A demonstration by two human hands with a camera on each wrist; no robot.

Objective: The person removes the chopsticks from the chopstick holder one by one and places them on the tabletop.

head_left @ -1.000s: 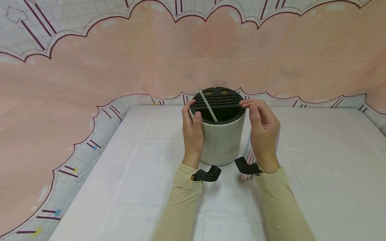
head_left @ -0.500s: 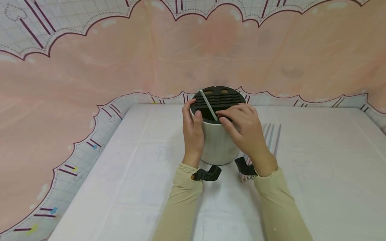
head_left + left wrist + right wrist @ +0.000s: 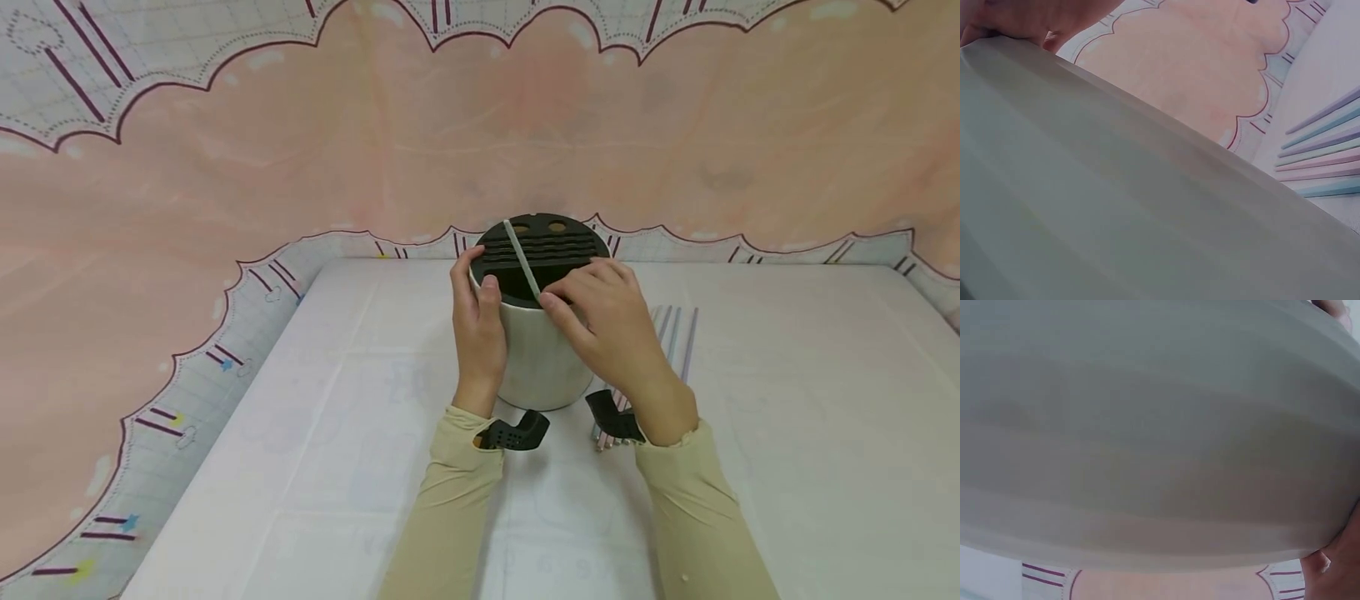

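Note:
In the head view a white ribbed utensil holder (image 3: 540, 358) stands upright, topped by a black slotted lid (image 3: 555, 242) with a large front opening. My left hand (image 3: 480, 333) grips its left side, thumb in front and fingertips at the rim. A pale chopstick (image 3: 522, 258) leans across the lid, its lower end in the front opening. With thumb and fingers, my right hand (image 3: 611, 325) pinches that lower end at the front rim. The holder's white wall (image 3: 1147, 187) fills most of the left wrist view, and its wall (image 3: 1147, 437) most of the right wrist view.
Several pastel chopsticks (image 3: 691, 342) lie side by side on the white-covered table (image 3: 810, 433), partly behind my right wrist. In the left wrist view these chopsticks (image 3: 1322, 162) show as purple, blue, green and pink. A peach patterned cloth (image 3: 480, 142) hangs behind the table.
From the holder's right rim, my right hand has moved left to the chopstick's lower end. The chopstick's top has since shifted slightly right. My left hand keeps its grip on the holder.

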